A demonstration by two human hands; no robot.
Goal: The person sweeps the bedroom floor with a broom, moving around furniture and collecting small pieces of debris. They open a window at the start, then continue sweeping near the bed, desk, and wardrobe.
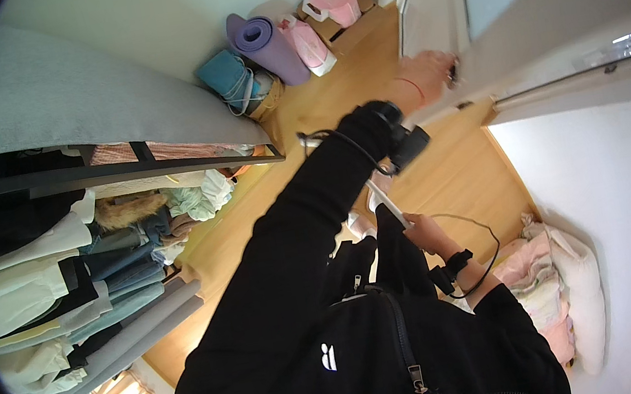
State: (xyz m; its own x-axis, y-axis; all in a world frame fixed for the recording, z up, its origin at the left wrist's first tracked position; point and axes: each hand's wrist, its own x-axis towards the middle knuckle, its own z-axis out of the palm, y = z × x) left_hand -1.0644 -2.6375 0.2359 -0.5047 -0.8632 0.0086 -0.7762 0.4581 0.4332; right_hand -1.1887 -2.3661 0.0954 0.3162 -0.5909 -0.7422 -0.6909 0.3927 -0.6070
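My left hand, blurred, is stretched out in front of me, its fingers around what looks like a dark door handle. A thin red band circles that wrist. Nearer to my body, my right hand is closed around a slim white pole. The pole runs up and left beneath my left forearm, which hides part of it; what it ends in cannot be made out. Both wrists wear black strapped devices with cables. The door, also blurred, has a pale frame and a glass-like panel.
A clothes rack with hanging garments stands left. Along the far wall are a blue bag, a rolled purple mat, pink bags and a cardboard box. Folded pink bedding lies by the right wall.
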